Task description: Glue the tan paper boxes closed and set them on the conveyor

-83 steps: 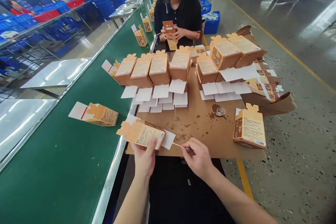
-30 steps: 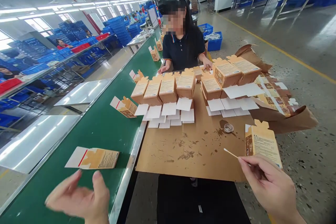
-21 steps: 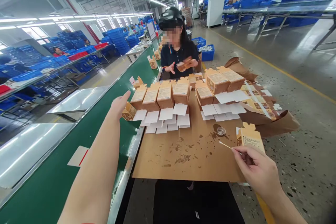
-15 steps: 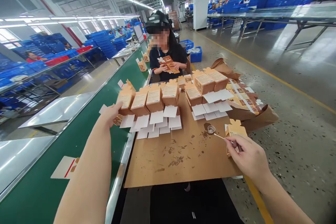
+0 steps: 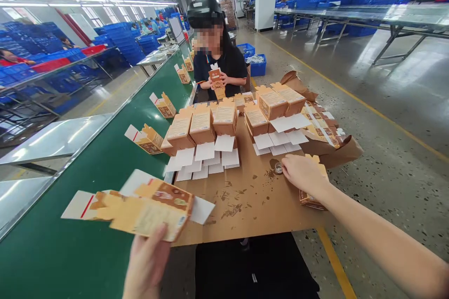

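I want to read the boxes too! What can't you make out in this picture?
Head view:
The box under the right hand: that hand hides its top.
The small dish: too small to tell what is in it.
The left hand: the bottom edge cuts off its wrist.
The flat box blank: its small print is too blurred to read.

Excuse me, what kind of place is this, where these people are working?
It is probably a factory packing workshop. A long green conveyor belt runs beside rows of printed cardboard cartons, and stacked blue plastic crates fill the hall behind.
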### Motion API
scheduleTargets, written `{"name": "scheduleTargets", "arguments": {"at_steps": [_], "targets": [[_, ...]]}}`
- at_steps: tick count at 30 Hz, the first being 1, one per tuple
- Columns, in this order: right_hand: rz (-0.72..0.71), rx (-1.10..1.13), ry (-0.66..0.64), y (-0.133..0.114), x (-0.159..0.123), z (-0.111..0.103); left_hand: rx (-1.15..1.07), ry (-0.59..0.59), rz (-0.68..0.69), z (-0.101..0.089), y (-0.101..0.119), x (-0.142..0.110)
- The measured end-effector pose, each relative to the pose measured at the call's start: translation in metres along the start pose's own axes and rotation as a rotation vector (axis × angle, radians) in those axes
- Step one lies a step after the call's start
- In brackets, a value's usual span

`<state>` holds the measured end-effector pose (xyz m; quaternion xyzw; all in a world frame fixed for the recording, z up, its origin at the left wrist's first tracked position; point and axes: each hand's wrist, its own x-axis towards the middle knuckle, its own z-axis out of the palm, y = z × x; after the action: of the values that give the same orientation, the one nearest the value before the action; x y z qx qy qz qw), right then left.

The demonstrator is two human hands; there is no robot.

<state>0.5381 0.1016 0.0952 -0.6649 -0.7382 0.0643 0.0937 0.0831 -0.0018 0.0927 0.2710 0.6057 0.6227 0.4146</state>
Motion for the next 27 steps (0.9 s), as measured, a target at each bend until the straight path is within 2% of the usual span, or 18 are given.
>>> {"name": "scheduleTargets", "arguments": {"at_steps": [2,4,6,8,10,14,17,19,22,27], "targets": [[-0.011,-0.014,-0.013,0.004,-0.002,-0.007,0.031,-0.039,-0.094,0.01,-0.03,-0.018],[-0.014,-0.016,0.013,0.009,-0.01,-0.014,0.073,-0.052,-0.096,0.02,-0.053,-0.027],[-0.019,0.029,0.112,0.011,-0.025,-0.017,0.1,-0.045,-0.048,0.03,-0.068,-0.028],[-0.046,0.146,0.257,0.003,-0.046,-0.01,0.123,-0.058,-0.019,0.036,-0.078,-0.024],[-0.099,0.318,0.359,-0.021,-0.07,0.008,0.149,-0.082,-0.011,0.038,-0.084,-0.018],[-0.191,0.624,0.335,-0.102,-0.111,0.067,0.186,-0.114,-0.025,0.034,-0.089,-0.011],[-0.237,0.662,0.34,-0.154,-0.121,0.108,0.191,-0.109,-0.001,0.033,-0.089,-0.012],[-0.274,0.616,0.361,-0.171,-0.118,0.126,0.196,-0.107,-0.002,0.033,-0.088,-0.013],[-0.295,0.576,0.375,-0.174,-0.112,0.136,0.189,-0.104,-0.009,0.033,-0.089,-0.013],[-0.275,0.576,0.38,-0.153,-0.111,0.125,0.202,-0.112,0.033,0.032,-0.093,-0.018]]}}
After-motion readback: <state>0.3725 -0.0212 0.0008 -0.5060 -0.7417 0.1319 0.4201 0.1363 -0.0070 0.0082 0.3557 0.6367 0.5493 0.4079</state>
